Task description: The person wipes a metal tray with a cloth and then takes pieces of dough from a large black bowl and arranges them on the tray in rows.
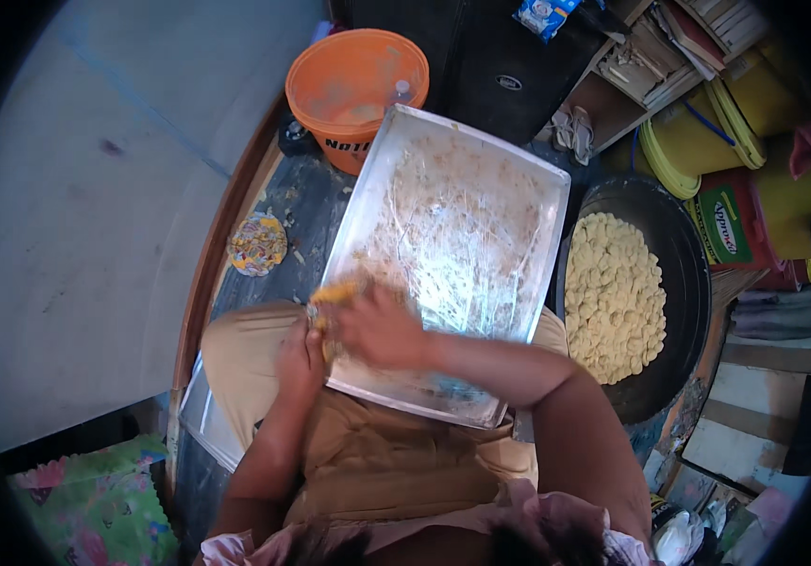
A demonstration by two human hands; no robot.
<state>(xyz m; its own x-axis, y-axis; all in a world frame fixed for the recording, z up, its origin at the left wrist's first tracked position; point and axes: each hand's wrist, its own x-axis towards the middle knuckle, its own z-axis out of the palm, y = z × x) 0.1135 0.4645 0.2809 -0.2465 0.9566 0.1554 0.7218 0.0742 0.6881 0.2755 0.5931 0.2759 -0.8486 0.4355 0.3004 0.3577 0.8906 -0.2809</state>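
At tray (476, 193) left edge, left hand (299, 365) pinches yellow wad (334, 293); right hand (382, 325) blurred, can't tell grip. Hard edge pressure could tip tray off lap (363, 439).

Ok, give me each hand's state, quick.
Left hand: closed, holding a yellow patterned item.
Right hand: at the same item; too blurred to tell open or closed.

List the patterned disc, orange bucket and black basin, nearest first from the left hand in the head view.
1. Patterned disc: ahead, left.
2. Orange bucket: farther ahead.
3. Black basin: right, beyond the tray.
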